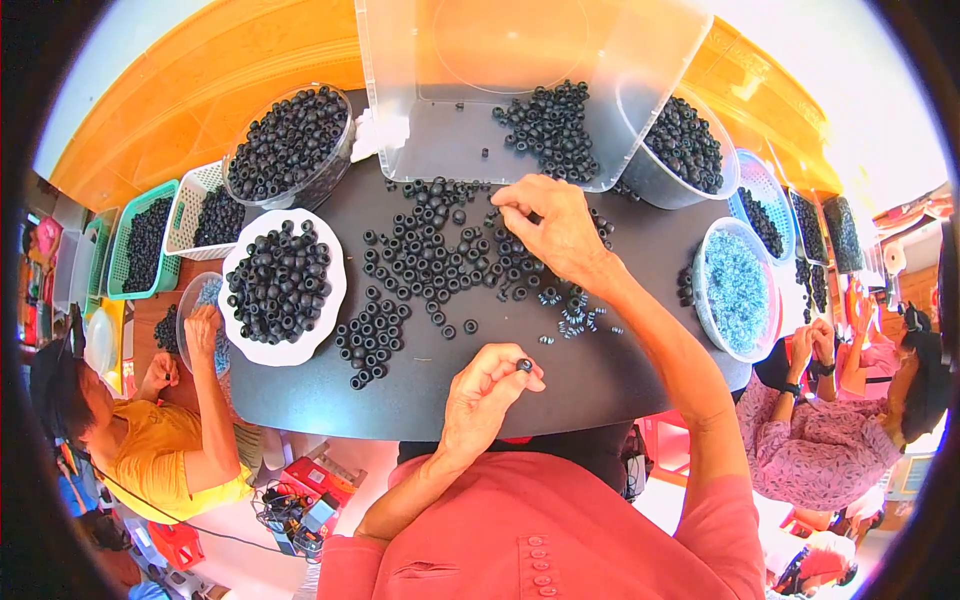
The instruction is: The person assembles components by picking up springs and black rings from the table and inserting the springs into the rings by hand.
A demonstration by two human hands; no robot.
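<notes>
My left hand (pixel 482 400), near the table's front edge, pinches one round black bead-like piece (pixel 524 365) with a hole in it between thumb and fingertips. Farther off, my right hand (pixel 556 228) hovers over the loose pile of black pieces (pixel 430 255), close to the front lip of a clear plastic bin (pixel 430 140). Its thumb and fingers are closed together; anything between them is too small to make out. Small shiny coil-like bits (pixel 575 322) lie on the table between my right forearm and the pile.
A white scalloped plate (pixel 262 352) and a clear tub (pixel 335 165) hold black pieces on the left; another tub (pixel 670 195) stands right of the bin. A bowl of light-blue bits (pixel 735 290) sits at the dark table's (pixel 300 400) right edge. People work on both sides.
</notes>
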